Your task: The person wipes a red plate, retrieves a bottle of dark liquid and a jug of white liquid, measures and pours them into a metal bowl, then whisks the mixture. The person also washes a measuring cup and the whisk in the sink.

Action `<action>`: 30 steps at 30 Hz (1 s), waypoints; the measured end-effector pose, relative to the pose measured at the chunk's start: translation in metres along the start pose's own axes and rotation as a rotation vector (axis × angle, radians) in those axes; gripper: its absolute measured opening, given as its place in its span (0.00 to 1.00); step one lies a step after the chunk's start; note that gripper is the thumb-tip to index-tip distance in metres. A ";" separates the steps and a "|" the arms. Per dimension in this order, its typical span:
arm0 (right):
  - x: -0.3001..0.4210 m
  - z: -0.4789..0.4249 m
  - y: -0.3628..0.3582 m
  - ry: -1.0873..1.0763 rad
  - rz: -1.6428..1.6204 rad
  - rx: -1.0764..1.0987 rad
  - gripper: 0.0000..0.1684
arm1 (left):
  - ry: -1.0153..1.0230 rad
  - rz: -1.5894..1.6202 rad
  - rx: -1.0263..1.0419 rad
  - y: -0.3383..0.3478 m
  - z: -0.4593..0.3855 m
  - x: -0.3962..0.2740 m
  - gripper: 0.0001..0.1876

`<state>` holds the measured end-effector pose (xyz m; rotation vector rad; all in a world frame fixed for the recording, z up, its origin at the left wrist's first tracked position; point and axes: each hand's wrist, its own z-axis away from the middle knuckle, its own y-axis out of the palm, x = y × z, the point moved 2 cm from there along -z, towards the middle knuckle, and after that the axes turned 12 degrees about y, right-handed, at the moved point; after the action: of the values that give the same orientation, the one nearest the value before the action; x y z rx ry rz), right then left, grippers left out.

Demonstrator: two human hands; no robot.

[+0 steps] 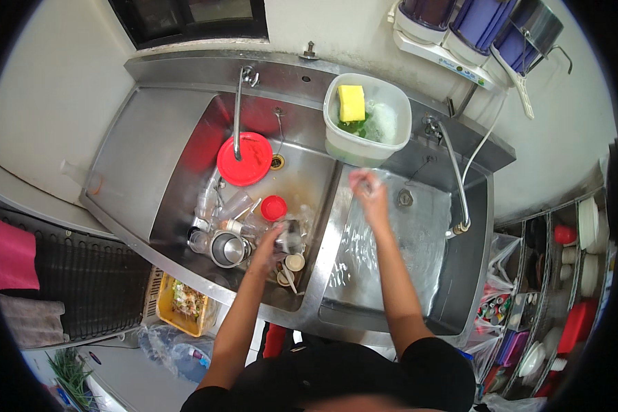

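Observation:
My left hand [270, 247] is over the left basin of the steel sink, blurred, and grips a clear glass [290, 237]. Above the divider's right side is my right hand [369, 188], its fingers curled and blurred; whether it holds anything cannot be told. Just beyond it stands a white plastic tub [368, 152] of suds with a yellow sponge [352, 103] in it. Around my left hand lie a steel cup [228, 249], a red bowl [273, 208], several clear glasses and cutlery. A red plate [245, 167] rests farther back under the left faucet.
Water fills the bottom of the right basin [401, 257], with a faucet [456, 175] along its right side. A steel drainboard [159, 139] adjoins the left basin. Below the sink's front edge is a yellow bin [185, 327] of food scraps. Wire shelves [543, 268] with dishes stand at right.

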<state>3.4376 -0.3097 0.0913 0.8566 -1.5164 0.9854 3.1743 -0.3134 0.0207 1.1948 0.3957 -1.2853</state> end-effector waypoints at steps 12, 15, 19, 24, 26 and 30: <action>-0.243 0.186 -0.074 0.825 0.032 -0.341 0.15 | -0.078 -0.839 0.482 0.075 -0.016 0.225 0.36; -0.343 0.219 -0.093 0.842 0.156 -0.619 0.15 | -0.196 -0.775 0.549 0.078 -0.001 0.208 0.32; -0.397 0.243 -0.078 0.841 0.276 -0.809 0.12 | -0.109 -0.740 0.581 0.077 0.005 0.190 0.23; -0.326 0.200 -0.047 1.161 -0.419 -0.743 0.22 | -0.074 -0.216 0.388 0.089 0.011 0.101 0.15; -0.274 0.175 -0.044 1.077 -0.696 -0.642 0.28 | -0.053 -0.131 0.262 0.072 0.001 0.086 0.14; -0.193 0.132 -0.029 0.840 -0.586 -0.374 0.34 | 0.060 -0.035 0.053 0.049 -0.024 0.082 0.14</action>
<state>3.4431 -0.4397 -0.1049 0.4650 -0.6284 0.4864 3.2517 -0.3437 -0.0316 1.2785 0.4301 -1.2987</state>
